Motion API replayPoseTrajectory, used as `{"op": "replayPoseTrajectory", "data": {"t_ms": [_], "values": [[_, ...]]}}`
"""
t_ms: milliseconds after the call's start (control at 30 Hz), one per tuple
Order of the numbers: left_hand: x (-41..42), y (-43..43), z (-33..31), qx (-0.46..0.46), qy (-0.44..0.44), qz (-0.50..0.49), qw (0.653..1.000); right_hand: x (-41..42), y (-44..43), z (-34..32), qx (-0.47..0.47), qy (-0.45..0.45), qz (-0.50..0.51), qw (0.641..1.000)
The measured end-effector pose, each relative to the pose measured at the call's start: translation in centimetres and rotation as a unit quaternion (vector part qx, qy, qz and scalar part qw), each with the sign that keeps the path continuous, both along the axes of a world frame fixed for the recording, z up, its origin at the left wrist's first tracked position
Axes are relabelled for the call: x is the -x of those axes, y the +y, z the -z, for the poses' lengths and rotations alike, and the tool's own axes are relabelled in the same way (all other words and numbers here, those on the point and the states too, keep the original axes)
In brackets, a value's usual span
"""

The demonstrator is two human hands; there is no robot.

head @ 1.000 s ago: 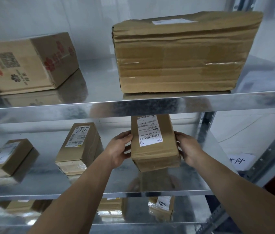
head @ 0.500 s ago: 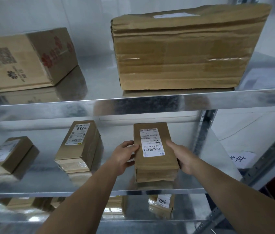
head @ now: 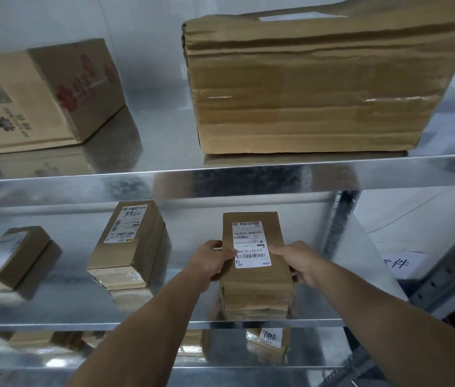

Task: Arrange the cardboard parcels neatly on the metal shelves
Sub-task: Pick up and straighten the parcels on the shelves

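While both hands clamp it from opposite sides, the small labelled parcel [head: 257,284] lies lengthwise near the front edge of the middle shelf [head: 150,321], to the right of a similar taped parcel [head: 130,247] and apart from it. The left hand [head: 211,261] grips the left long side, thumb on the shipping label [head: 251,243]. The right hand [head: 300,261] grips the right long side, thumb on top and fingers wrapped down the flank. Whether the base bears fully on the metal cannot be told. Judged from its size and the easy two-sided hold, the parcel is probably light. Its cardboard walls look stiff, though the taped near end is slightly rumpled. Glossy tape on polished steel suggests it will slide readily, so the long cardboard sides, not the taped ends, seem the soundest place to hold while squaring it up.
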State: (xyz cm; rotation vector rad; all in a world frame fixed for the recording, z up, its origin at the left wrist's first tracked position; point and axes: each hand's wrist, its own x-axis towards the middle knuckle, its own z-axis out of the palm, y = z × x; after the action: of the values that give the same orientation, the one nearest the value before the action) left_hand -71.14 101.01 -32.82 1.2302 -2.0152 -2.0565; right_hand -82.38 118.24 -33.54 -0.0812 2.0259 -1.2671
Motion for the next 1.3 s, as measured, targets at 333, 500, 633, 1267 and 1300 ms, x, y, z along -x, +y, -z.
{"op": "replayPoseTrajectory", "data": {"t_ms": [333, 500, 633, 1267, 1300], "values": [[1.1, 0.1, 0.8, 0.050, -0.006, -0.004, 0.999, 0.7, -1.5, 0.9, -0.027, 0.023, 0.015, 0.999], [1.5, 0.2, 0.8, 0.073, -0.014, -0.006, 0.997, 1.1, -2.1, 1.4, -0.044, 0.034, 0.026, 0.998], [1.3, 0.4, 0.7, 0.085, -0.018, -0.010, 0.996, 1.1, -1.9, 1.3, -0.042, 0.021, 0.026, 0.999], [-0.9, -0.1, -2.2, -0.030, 0.046, -0.044, 0.998, 0.7, 0.3, -1.3, 0.109, -0.060, 0.097, 0.987], [-0.9, -0.2, -2.5, -0.038, 0.052, -0.047, 0.997, 1.0, 0.4, -1.6, 0.113, -0.060, 0.105, 0.986]]}}
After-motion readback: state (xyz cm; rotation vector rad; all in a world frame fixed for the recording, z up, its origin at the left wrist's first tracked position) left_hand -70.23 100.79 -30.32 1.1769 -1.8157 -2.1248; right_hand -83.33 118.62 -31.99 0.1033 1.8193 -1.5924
